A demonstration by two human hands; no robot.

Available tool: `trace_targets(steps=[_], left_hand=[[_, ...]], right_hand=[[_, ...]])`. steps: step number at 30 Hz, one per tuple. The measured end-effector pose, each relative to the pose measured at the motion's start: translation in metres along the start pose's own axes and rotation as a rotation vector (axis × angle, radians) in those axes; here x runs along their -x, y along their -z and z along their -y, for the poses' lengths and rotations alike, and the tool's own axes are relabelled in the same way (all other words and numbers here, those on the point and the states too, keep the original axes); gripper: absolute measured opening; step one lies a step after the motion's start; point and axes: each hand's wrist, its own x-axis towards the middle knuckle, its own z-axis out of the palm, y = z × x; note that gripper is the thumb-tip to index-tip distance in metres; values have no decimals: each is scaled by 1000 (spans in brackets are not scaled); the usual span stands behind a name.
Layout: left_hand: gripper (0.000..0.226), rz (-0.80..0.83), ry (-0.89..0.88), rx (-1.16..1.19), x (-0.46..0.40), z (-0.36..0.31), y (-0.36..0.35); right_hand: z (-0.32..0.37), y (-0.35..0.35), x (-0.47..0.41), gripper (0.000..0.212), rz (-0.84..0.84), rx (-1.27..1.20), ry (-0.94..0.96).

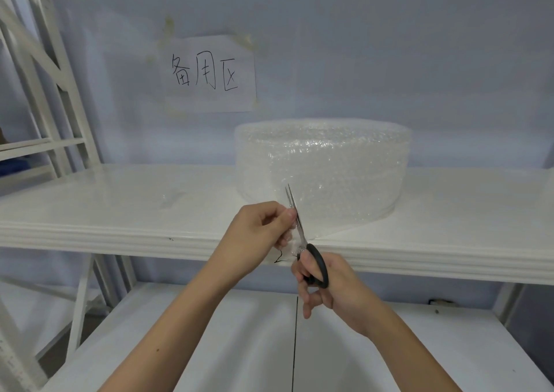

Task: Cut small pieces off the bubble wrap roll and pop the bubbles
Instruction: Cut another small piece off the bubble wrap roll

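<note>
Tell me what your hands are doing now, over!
Left hand pinching loose bubble wrap strip. Right hand working scissors, blades in the wrap. Bubble wrap roll on shelf. Nothing in the way.

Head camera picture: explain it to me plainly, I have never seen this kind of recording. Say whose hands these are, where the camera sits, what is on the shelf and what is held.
There is no machine here. A person wears a camera on the head, so you look down at their own two bare hands. The white shelf in front of them carries a big roll of bubble wrap, with its loose end pulled toward the shelf's front edge. The right hand has its grip on black-handled scissors, blades pointing up and away. The left hand pinches the loose end of the wrap just beside the blades, so a piece is being cut off. On the wall behind hangs a handwritten paper sign.
</note>
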Motion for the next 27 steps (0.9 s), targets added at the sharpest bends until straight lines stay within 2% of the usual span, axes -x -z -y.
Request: trace_targets(steps=[16, 21, 27], left_hand=[[33, 70, -10, -31, -1, -8, 7], [37, -52, -52, -120, -7, -13, 9], [30, -65, -93, -75, -10, -7, 2]], right_hand=[[3, 2, -2, 30, -12, 57, -11], [4, 2, 0, 33, -22, 53, -23], [0, -2, 3, 35, -22, -7, -14]])
